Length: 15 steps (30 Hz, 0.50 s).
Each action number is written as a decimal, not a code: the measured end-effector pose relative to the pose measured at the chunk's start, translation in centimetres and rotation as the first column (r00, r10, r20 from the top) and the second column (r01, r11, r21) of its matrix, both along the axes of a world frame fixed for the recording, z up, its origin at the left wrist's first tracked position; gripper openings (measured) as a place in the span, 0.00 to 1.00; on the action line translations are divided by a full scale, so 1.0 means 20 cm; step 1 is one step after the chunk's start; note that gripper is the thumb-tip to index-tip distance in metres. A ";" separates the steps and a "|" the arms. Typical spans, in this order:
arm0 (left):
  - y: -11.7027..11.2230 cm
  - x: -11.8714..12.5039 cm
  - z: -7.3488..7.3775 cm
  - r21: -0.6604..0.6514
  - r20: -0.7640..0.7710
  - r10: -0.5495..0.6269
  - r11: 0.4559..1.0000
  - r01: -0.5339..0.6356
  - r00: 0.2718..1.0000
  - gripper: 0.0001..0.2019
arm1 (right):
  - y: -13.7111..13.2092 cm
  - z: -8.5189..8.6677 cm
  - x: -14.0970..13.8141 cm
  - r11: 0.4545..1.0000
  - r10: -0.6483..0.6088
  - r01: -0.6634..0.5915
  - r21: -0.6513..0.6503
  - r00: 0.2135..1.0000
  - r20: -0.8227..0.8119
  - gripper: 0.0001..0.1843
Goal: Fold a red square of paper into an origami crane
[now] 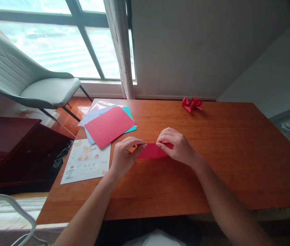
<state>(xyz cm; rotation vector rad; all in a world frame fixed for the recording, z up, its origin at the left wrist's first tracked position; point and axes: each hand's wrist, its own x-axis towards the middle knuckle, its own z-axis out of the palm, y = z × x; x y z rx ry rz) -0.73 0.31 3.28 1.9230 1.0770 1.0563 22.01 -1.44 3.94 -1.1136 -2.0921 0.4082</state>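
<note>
A red sheet of paper (pixel 153 151) is held up between my two hands, just over the wooden table. My left hand (pixel 127 152) pinches its upper edge at the left between thumb and fingers. At the right part of the same edge, my right hand (pixel 174 143) pinches the paper in the same way. The sheet looks like a wide, low strip, perhaps folded; the fingers cover both of its upper corners. Beyond my right hand, red folded paper figures (pixel 192 104) stand near the table's far edge.
Left of my hands lies a stack of coloured paper with a pink-red sheet (pixel 110 126) on top. A printed bear cover sheet (pixel 86 165) lies nearer me on the wooden table (pixel 237 153). A grey chair (pixel 50 89) stands by the window; a dark red cabinet (pixel 9 150) is at left.
</note>
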 end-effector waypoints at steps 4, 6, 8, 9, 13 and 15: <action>0.02 -0.03 -0.01 0.006 -0.012 0.123 0.992 -0.123 0.992 0.06 | 0.01 0.02 0.06 0.999 -0.041 0.041 0.003 0.998 0.051 0.08; 0.02 -0.04 -0.02 -0.021 0.012 0.166 0.986 -0.166 0.986 0.06 | 0.02 0.02 0.09 0.996 -0.087 0.088 -0.025 0.996 0.021 0.09; 0.03 -0.04 -0.02 -0.049 0.045 0.180 0.983 -0.178 0.983 0.06 | 0.04 0.01 0.13 0.978 -0.191 0.185 -0.097 0.979 -0.065 0.10; 0.03 -0.05 -0.02 -0.057 0.063 0.182 0.982 -0.179 0.981 0.06 | 0.05 -0.01 0.14 0.957 -0.261 0.241 -0.159 0.957 -0.122 0.12; 0.03 -0.05 0.00 -0.027 0.130 0.116 0.993 -0.113 0.985 0.05 | 0.09 -0.09 0.18 0.775 -0.431 0.180 -0.606 0.852 -0.297 0.26; 0.03 -0.05 0.01 0.014 0.153 0.027 0.999 -0.029 0.988 0.03 | 0.09 -0.11 0.18 0.665 -0.416 -0.015 -0.746 0.823 -0.387 0.31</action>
